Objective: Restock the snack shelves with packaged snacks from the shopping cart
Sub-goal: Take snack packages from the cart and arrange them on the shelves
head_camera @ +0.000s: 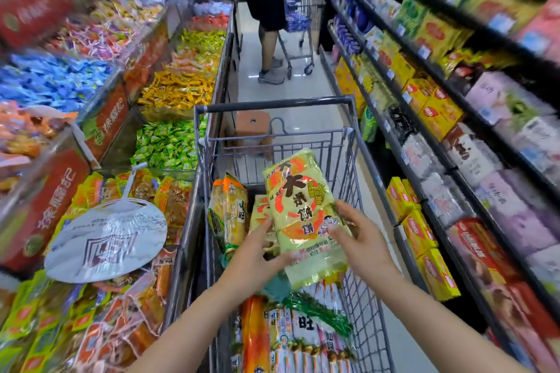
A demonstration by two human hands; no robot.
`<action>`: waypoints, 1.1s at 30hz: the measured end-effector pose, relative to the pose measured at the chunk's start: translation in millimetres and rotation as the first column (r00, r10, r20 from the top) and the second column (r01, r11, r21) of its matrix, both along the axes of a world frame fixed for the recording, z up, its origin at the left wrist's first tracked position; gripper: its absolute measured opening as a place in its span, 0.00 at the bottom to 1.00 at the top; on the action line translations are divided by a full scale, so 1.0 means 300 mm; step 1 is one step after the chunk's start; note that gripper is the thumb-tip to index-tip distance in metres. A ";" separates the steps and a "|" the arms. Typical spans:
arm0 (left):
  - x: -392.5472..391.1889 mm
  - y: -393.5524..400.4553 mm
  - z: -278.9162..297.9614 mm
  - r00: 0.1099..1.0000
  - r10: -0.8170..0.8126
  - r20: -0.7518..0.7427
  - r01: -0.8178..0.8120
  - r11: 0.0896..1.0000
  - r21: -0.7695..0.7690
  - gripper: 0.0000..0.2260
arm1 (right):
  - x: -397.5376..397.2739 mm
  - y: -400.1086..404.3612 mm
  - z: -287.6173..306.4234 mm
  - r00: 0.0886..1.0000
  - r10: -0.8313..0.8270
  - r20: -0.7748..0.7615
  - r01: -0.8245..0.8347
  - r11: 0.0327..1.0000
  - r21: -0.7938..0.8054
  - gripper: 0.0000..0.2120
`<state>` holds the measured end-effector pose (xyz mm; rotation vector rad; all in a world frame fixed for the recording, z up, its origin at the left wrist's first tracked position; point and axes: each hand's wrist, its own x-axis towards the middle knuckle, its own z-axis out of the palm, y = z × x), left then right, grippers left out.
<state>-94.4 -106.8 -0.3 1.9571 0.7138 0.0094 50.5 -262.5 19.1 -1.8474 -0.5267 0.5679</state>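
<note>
I have both hands on a big pale-green rice cracker bag (306,218), lifted above the shopping cart (274,106) and tilted so its top leans away from me. My left hand (257,254) cups the lower left edge from beneath, fingers spread and pressed to the film. My right hand (360,239) clasps the right edge, thumb across the front. Neither hand is closed into a fist; both are curved around the bag.

I judge the bag light for its bulk, mostly air and brittle crackers. The glossy foil film looks slippery and crinkly, so a pinch at one corner would let it swing or slide. I would keep hold at the two long edges, low down, with flat fingers and only gentle pressure, since squeezing the middle could crack what is inside.

More packs lie in the cart below: an orange-topped bag (228,212) standing at the left, and white packets (303,339) heaped nearer me. The snack shelves (424,136) run along my right, stocked with yellow boxes (430,106); open candy bins (172,142) run along my left. Another person (266,3) stands with a second cart (298,9) well down the aisle.
</note>
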 end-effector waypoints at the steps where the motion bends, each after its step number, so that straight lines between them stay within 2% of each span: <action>1: -0.019 -0.018 0.033 0.999 -0.024 0.024 0.024 1.000 -0.015 0.47 | -0.034 -0.048 0.046 0.999 -0.027 0.033 0.026 1.000 0.012 0.23; 3: -0.052 -0.053 0.092 0.998 -0.036 0.050 0.039 0.997 -0.059 0.50 | -0.110 -0.149 0.136 0.993 -0.060 0.104 0.057 0.998 0.038 0.21; 9: -0.107 -0.204 0.249 0.973 -0.012 0.229 0.067 0.971 -0.232 0.44 | -0.392 -0.443 0.321 0.962 -0.167 0.216 0.151 0.984 0.092 0.19; 13: -0.115 -0.331 0.305 0.948 0.046 0.314 0.064 0.941 -0.332 0.50 | -0.579 -0.632 0.387 0.934 -0.238 0.268 0.224 0.971 0.082 0.19; 16: -0.103 -0.466 0.349 0.926 0.018 0.378 0.140 0.911 -0.387 0.46 | -0.678 -0.779 0.420 0.889 -0.331 0.316 0.323 0.943 0.080 0.20; 18: -0.129 -0.591 0.433 0.898 -0.030 0.439 0.206 0.910 -0.360 0.46 | -0.724 -0.878 0.431 0.856 -0.396 0.333 0.393 0.916 0.080 0.21; 21: -0.133 -0.753 0.515 0.828 -0.078 0.556 0.292 0.906 -0.307 0.43 | -0.788 -1.021 0.457 0.778 -0.521 0.353 0.530 0.844 0.078 0.21; 26: -0.138 -1.031 0.615 0.714 -0.150 0.684 0.391 0.896 -0.212 0.50 | -0.896 -1.287 0.472 0.613 -0.711 0.344 0.732 0.675 0.093 0.25; 30: -0.215 -1.337 0.688 0.630 -0.160 0.759 0.452 0.871 -0.191 0.51 | -1.046 -1.525 0.500 0.350 -0.880 0.321 0.886 0.422 0.191 0.33; 31: -0.245 -1.419 0.704 0.620 -0.159 0.769 0.466 0.863 -0.197 0.50 | -1.088 -1.589 0.504 0.316 -0.906 0.283 0.897 0.382 0.221 0.33; 33: -0.291 -1.576 0.714 0.615 -0.142 0.775 0.484 0.844 -0.230 0.53 | -1.175 -1.718 0.507 0.308 -0.929 0.208 0.906 0.352 0.233 0.35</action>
